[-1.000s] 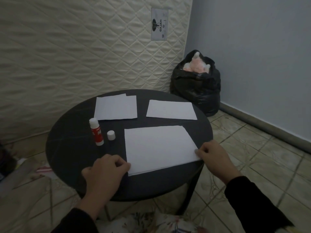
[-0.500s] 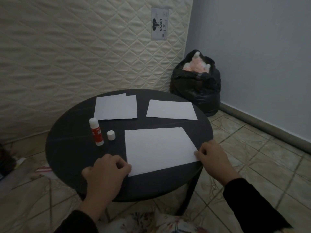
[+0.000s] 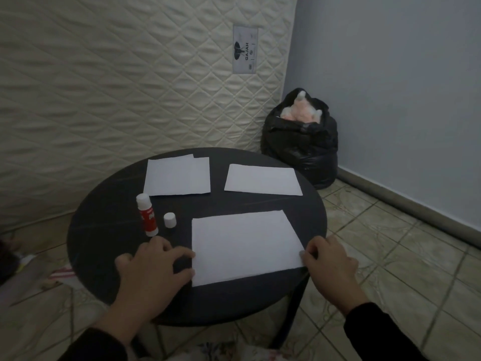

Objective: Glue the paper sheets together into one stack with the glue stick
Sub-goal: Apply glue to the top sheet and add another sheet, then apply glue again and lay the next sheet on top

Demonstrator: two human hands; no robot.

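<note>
A white paper sheet (image 3: pixel 244 246) lies flat at the near side of the round black table (image 3: pixel 109 246). My left hand (image 3: pixel 153 272) has its curled fingers and thumb on the sheet's left edge. At the sheet's right corner, my right hand (image 3: pixel 330 264) holds on with its fingertips. Two overlapping sheets (image 3: pixel 178 175) lie at the back left, and a single sheet (image 3: pixel 263 179) at the back right. The red-and-white glue stick (image 3: pixel 147 214) stands uncapped left of the near sheet, with its white cap (image 3: pixel 169 220) beside it.
A quilted cream mattress (image 3: pixel 130 74) leans against the wall behind the table. A full black bin bag (image 3: pixel 302 142) sits in the corner on the tiled floor (image 3: pixel 403 256). Clutter lies on the floor at the far left.
The near sheet has settled flat on the table. Both hands stay at its edges and have shifted only slightly.
</note>
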